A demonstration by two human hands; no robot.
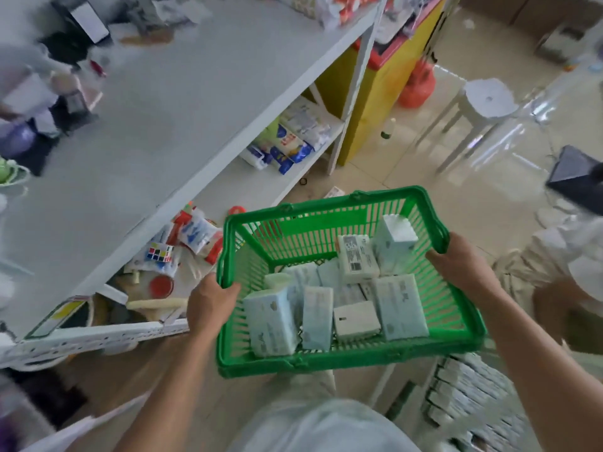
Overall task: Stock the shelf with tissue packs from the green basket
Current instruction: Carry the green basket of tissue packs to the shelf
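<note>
I hold a green plastic basket [385, 197] in the air in front of me, above the floor. My left hand [210, 303] grips its left rim and my right hand [460, 261] grips its right rim. Inside lie several pale blue and white tissue packs [399, 305], some flat, some tilted against each other. The white shelf [137, 132] stretches along my left, its wide top board mostly bare in the middle.
The lower shelf level holds packaged goods [290, 148] and small toys [160, 254]. A white stool [486, 99] stands on the tiled floor ahead right, a yellow and red cabinet [381, 89] beyond the shelf. Stacked tissue packs [470, 399] sit below right. Another person [554, 265] crouches at right.
</note>
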